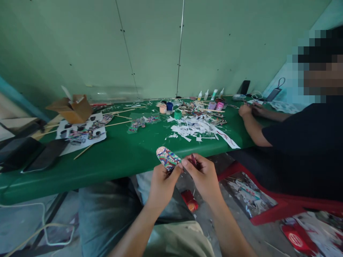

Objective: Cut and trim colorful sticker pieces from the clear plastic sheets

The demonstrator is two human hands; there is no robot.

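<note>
In my left hand (pixel 164 176) is a flat, rounded piece with a multicoloured painted pattern (pixel 167 157), pinched near its lower end between thumb and fingers. My right hand (pixel 200 173) is closed and meets the left at the piece's right edge, thumb and fingertip pressed there. A small dark red object (pixel 193 160), perhaps a tool handle, sticks up from the right fingers; the rest of it is hidden. Both hands are above my lap, just off the front edge of the green table (pixel 125 153).
White paper scraps (pixel 195 126) lie in a heap ahead. Behind them stand paint pots (pixel 177 114) and small glue bottles (pixel 206 94). At left are a cardboard box (pixel 77 110), patterned sheets and a black case (pixel 45 155). A co-worker (pixel 302 142) sits at right beside a red stool (pixel 265 210).
</note>
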